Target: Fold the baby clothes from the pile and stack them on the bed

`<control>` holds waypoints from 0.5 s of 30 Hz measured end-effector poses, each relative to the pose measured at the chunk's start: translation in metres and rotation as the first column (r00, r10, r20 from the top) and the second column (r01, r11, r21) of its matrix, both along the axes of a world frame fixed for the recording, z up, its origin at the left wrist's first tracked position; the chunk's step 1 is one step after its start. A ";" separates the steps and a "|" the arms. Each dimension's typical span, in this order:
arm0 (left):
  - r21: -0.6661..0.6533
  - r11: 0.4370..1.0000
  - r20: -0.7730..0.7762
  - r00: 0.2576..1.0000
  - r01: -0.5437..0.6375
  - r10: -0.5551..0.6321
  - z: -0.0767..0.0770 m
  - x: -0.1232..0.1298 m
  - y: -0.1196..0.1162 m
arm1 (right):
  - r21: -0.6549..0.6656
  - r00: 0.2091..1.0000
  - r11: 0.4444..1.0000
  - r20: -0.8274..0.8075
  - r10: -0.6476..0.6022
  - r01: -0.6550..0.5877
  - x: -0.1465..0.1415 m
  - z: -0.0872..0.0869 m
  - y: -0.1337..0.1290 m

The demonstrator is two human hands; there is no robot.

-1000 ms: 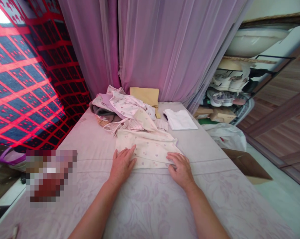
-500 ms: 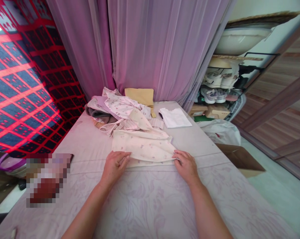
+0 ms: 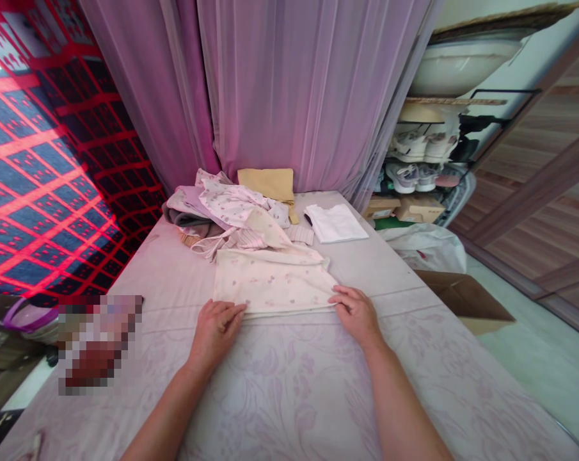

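Note:
A cream garment (image 3: 274, 285) with small printed motifs lies on the bed, its near edge fairly straight between my two hands. My left hand (image 3: 219, 323) pinches the near left part of that edge between thumb and fingers. At the near right corner, my right hand (image 3: 357, 312) has its fingers closed on the cloth. The far part of the garment runs up against a heap of clothes (image 3: 226, 198), with pink printed, lilac, grey and striped pieces in it.
Behind the heap stands a folded yellow cloth (image 3: 267, 184). A folded white cloth (image 3: 338, 224) lies at the back right. Beyond the bed's right edge is an open cardboard box (image 3: 462, 298). A blurred item (image 3: 100, 346) lies left; purple curtains (image 3: 299, 83) hang behind.
Both hands have shifted slightly, the left one toward me. The garment's near edge, loose and layered before, now lies flatter and straighter. The whole view has shifted a little.

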State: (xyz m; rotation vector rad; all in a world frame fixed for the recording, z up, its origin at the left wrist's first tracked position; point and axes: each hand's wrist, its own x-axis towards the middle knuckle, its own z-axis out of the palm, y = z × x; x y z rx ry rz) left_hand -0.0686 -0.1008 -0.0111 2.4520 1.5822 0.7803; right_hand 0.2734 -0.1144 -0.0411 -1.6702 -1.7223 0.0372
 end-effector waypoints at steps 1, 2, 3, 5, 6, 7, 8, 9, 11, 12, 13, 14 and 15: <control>0.007 1.000 0.004 1.000 -0.003 0.003 0.000 0.000 -0.001 | 0.000 1.000 1.000 -0.003 -0.003 0.003 0.000 0.000 0.000; 0.012 1.000 0.008 1.000 -0.008 0.008 0.000 0.000 -0.001 | 0.000 1.000 1.000 -0.007 -0.008 0.008 0.000 0.001 0.000; 0.012 1.000 0.011 1.000 -0.013 0.012 0.001 0.000 -0.002 | 0.001 1.000 1.000 -0.010 -0.012 0.012 0.000 0.001 0.000; -0.001 1.000 0.007 1.000 -0.016 0.016 0.001 0.000 -0.003 | 0.003 1.000 1.000 -0.013 -0.016 0.016 0.000 0.001 0.000; -0.011 1.000 0.000 1.000 -0.011 0.011 0.001 0.000 -0.003 | 0.003 1.000 1.000 -0.012 -0.014 0.015 0.000 0.001 0.000; -0.021 1.000 -0.008 1.000 -0.003 0.003 0.001 0.000 -0.003 | 0.002 1.000 1.000 -0.011 -0.009 0.009 0.000 0.001 -0.001; -0.030 1.000 -0.016 1.000 0.005 -0.006 0.001 0.000 -0.003 | 0.001 1.000 1.000 -0.009 -0.001 0.001 0.000 0.001 -0.001; -0.035 0.999 -0.023 1.000 0.013 -0.014 0.001 0.000 -0.003 | 0.003 1.000 1.000 -0.008 0.010 -0.010 0.000 0.001 -0.001; -0.036 0.999 -0.036 0.999 0.022 -0.023 0.001 -0.001 -0.002 | 0.013 1.000 1.000 -0.014 0.028 -0.028 0.000 0.002 -0.001; -0.034 0.999 -0.040 0.999 0.020 -0.021 0.001 -0.001 -0.002 | 0.020 0.999 1.000 -0.020 0.025 -0.024 0.000 0.003 -0.001; -0.028 0.999 -0.042 0.999 0.016 -0.017 0.002 -0.002 -0.003 | 0.023 1.000 1.000 -0.025 0.002 -0.002 0.001 0.004 -0.001; -0.017 1.000 -0.042 0.999 0.006 -0.007 0.002 -0.003 -0.003 | 0.019 0.999 0.999 -0.024 -0.042 0.043 0.001 0.005 -0.002; -0.001 1.000 -0.042 0.999 -0.008 0.007 0.003 -0.004 -0.003 | -0.002 0.994 0.994 -0.009 -0.106 0.106 0.001 0.008 -0.002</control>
